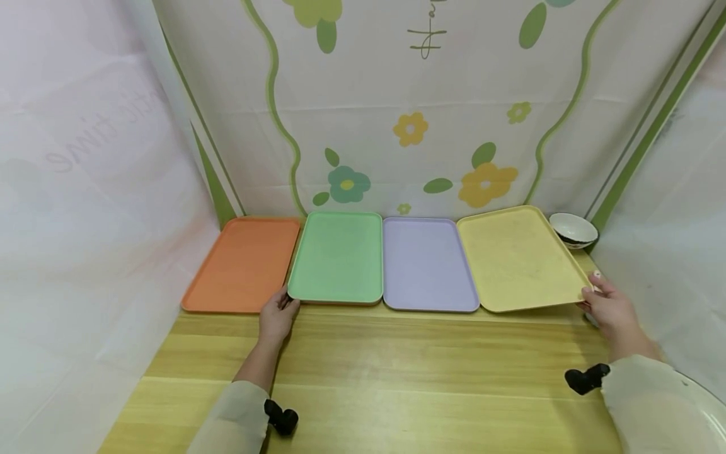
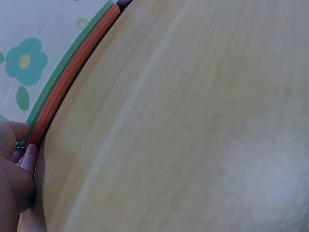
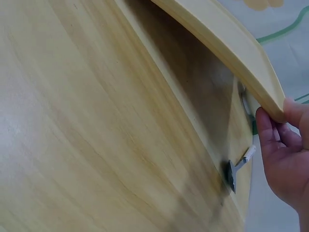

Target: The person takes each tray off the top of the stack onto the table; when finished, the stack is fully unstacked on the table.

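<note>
My left hand (image 1: 276, 318) grips the near left corner of the green tray (image 1: 338, 255). In the left wrist view the edge of an orange tray (image 2: 72, 72) shows right beneath the green rim. At the right, my right hand (image 1: 611, 309) pinches the near right corner of the yellow tray (image 1: 522, 258) between thumb and fingers. That corner is raised and the tray tilts, with a shadowed gap under it in the right wrist view. Between the two lies the purple tray (image 1: 429, 265), flat on the table. Another orange tray (image 1: 244, 265) lies left of the green one.
A white bowl with a dark outside (image 1: 574, 228) stands at the back right corner. Near the right edge of the wooden table (image 1: 420, 378) lies a small tool with a pale handle and dark head (image 3: 234, 171). Printed cloth hangs behind the trays and at both sides.
</note>
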